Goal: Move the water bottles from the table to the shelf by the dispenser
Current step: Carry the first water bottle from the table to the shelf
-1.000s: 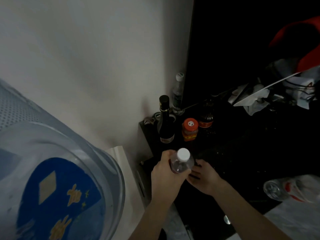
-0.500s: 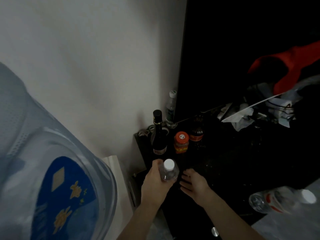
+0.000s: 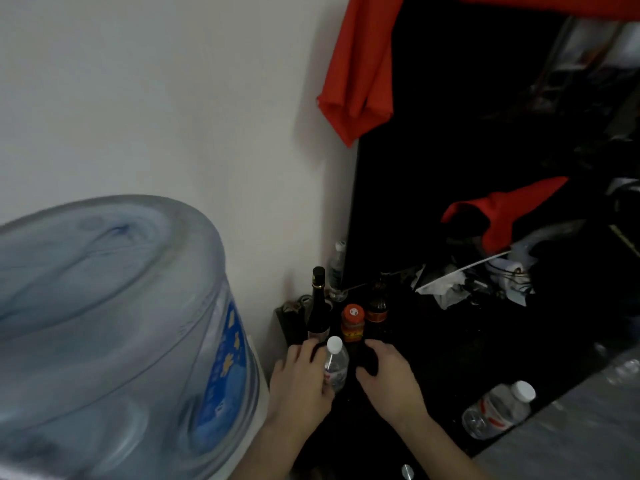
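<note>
My left hand (image 3: 298,382) grips a clear water bottle (image 3: 335,367) with a white cap and holds it upright at the front left corner of the black shelf (image 3: 433,358), next to the water dispenser's big blue jug (image 3: 104,323). My right hand (image 3: 388,379) rests on the dark shelf just right of that bottle, its fingers loosely bent and holding nothing. A second clear water bottle (image 3: 498,408) lies on its side at the lower right, by the grey table's edge (image 3: 571,438). A third one (image 3: 337,268) stands at the back against the wall.
Right behind the held bottle stand a dark wine bottle (image 3: 318,306), an orange-capped jar (image 3: 352,322) and a dark bottle with an orange label (image 3: 377,310). Crumpled paper and cables (image 3: 450,289) clutter the shelf's back right. Red cloth (image 3: 360,64) hangs above.
The view has tilted upward. My left hand has brought the bottle lower and closer to the standing bottles. My right hand stays beside it, its fingers now more bent.
</note>
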Available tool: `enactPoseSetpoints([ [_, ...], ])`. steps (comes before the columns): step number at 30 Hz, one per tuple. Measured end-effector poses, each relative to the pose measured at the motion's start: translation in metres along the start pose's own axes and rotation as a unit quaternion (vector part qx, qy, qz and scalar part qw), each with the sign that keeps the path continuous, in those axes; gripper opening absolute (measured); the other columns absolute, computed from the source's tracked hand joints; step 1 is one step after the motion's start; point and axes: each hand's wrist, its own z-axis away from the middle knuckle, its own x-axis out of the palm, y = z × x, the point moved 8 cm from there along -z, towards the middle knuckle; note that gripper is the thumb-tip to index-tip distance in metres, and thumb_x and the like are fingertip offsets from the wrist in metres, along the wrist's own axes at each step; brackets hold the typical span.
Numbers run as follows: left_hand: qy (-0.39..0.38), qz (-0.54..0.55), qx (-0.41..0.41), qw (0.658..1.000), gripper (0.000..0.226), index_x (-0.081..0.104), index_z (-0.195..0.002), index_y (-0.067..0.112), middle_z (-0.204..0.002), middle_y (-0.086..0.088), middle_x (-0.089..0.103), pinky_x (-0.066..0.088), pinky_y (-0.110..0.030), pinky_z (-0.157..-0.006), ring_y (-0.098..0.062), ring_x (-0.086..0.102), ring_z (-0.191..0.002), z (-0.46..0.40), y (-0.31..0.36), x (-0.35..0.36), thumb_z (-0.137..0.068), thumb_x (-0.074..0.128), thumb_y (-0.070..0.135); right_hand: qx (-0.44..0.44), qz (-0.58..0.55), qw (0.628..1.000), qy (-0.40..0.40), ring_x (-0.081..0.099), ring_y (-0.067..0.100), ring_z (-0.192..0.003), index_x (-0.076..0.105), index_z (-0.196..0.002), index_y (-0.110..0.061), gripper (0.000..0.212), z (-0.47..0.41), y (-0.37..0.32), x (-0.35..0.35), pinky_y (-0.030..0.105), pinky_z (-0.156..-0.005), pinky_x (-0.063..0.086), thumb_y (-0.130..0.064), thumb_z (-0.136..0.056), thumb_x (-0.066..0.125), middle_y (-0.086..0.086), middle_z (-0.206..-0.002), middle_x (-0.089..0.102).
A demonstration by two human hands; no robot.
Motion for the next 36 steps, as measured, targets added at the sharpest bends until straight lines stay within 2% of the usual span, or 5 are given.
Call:
enactPoseSetpoints([
  [5, 0.044, 0.027, 0.047, 0.998, 0.060, 0.041, -0.142, 0.040, -0.155, 0.017, 0.030, 0.032, -0.032, -0.110, -0.009, 0.029, -0.141, 0.032, 0.013, -0.052, -0.086, 0.055, 0.057, -0.062, 0.136, 0.988, 0.041, 0.045, 0.013, -0.128, 0.038, -0.144, -0.033, 0.058, 0.054, -0.048, -0.036, 0.031, -0.102, 0.044, -0.038, -0.091, 0.060, -0.010, -0.145, 0.044],
  [11, 0.111, -0.022, 0.114, 0.987, 0.063, 0.036, -0.147, 0.036, -0.159, 0.014, 0.027, 0.026, -0.033, -0.113, -0.011, 0.026, -0.145, 0.073, 0.023, -0.120, -0.090, 0.053, 0.058, -0.089, 0.179, 0.975, 0.097, 0.041, 0.017, -0.134, 0.034, -0.149, -0.030, 0.062, 0.115, -0.093, -0.060, 0.036, -0.107, 0.039, -0.038, -0.092, 0.057, -0.010, -0.153, 0.037],
  [20, 0.143, -0.044, 0.161, 0.976, 0.050, 0.063, -0.120, 0.029, -0.140, 0.008, 0.055, 0.045, -0.035, -0.091, -0.017, 0.053, -0.127, 0.178, -0.005, -0.166, -0.075, 0.069, 0.051, -0.099, 0.219, 0.960, 0.147, 0.035, 0.017, -0.140, 0.033, -0.149, -0.030, 0.064, 0.228, -0.156, -0.046, 0.036, -0.110, 0.033, -0.038, -0.091, 0.058, -0.011, -0.157, 0.030],
  [29, 0.189, -0.083, 0.120, 0.971, 0.070, 0.072, -0.109, 0.022, -0.125, -0.006, 0.069, 0.057, -0.043, -0.079, -0.028, 0.069, -0.107, 0.277, -0.048, -0.209, -0.046, 0.092, 0.044, -0.176, 0.244, 0.943, 0.144, 0.034, 0.018, -0.141, 0.035, -0.149, -0.029, 0.063, 0.318, -0.226, -0.012, 0.038, -0.112, 0.030, -0.032, -0.090, 0.058, -0.006, -0.155, 0.035],
  [36, 0.230, -0.127, -0.042, 0.964, 0.076, 0.069, -0.122, 0.021, -0.138, -0.010, 0.063, 0.057, -0.052, -0.089, -0.033, 0.064, -0.121, 0.353, -0.119, -0.246, -0.053, 0.092, 0.042, -0.334, 0.258, 0.902, 0.091, 0.042, 0.020, -0.135, 0.038, -0.145, -0.026, 0.061, 0.357, -0.317, 0.034, 0.037, -0.108, 0.033, -0.029, -0.087, 0.058, -0.004, -0.151, 0.040],
])
